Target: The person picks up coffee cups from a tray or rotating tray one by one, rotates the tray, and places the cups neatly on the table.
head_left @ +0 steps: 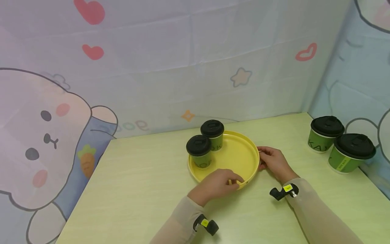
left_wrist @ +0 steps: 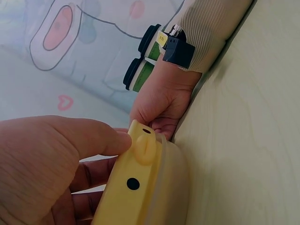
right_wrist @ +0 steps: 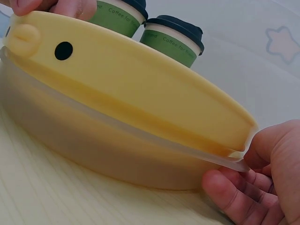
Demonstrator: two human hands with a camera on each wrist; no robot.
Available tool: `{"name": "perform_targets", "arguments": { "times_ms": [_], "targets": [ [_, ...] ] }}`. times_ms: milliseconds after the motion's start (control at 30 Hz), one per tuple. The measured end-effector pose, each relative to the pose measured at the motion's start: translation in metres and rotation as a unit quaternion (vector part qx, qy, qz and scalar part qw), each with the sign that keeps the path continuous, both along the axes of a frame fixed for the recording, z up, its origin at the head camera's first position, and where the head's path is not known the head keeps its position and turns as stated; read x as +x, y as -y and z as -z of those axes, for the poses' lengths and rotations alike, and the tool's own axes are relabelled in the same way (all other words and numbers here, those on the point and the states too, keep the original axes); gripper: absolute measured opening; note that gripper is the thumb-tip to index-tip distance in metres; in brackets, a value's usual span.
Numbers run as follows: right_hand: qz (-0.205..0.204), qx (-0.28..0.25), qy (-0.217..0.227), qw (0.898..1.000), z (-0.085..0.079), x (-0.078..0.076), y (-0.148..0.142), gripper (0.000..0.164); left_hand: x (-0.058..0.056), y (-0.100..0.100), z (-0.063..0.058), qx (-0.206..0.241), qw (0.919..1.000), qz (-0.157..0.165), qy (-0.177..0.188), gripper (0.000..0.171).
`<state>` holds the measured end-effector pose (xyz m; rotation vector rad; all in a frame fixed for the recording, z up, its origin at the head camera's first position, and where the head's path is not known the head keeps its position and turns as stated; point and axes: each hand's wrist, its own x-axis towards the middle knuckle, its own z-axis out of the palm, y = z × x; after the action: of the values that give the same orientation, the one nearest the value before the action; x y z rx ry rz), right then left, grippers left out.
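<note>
A round yellow tray with a raised rim stands on the table. Its outer side shows black dot eyes and a small beak, above a paler, translucent lower part. Two green paper cups with black lids, the nearer cup and the farther cup, stand upright on its left side. My left hand pinches the front rim, thumb outside by the beak and fingers inside. At the tray's right side, my right hand grips the edge between thumb and curled fingers.
Two more lidded green cups, one farther back and a wider one, stand near the table's right edge. A printed cloth hangs behind the pale wooden table, with another along the right.
</note>
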<state>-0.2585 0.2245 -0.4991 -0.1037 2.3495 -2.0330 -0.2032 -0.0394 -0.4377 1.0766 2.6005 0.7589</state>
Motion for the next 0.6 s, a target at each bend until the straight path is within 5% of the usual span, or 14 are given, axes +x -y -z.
{"name": "perform_targets", "arguments": {
  "times_ms": [600],
  "targets": [
    [0.001,0.006,0.005,1.0,0.0,0.0,-0.001,0.046,0.003,0.016,-0.002,0.009,0.9999,0.001,0.014,0.021]
  ]
}}
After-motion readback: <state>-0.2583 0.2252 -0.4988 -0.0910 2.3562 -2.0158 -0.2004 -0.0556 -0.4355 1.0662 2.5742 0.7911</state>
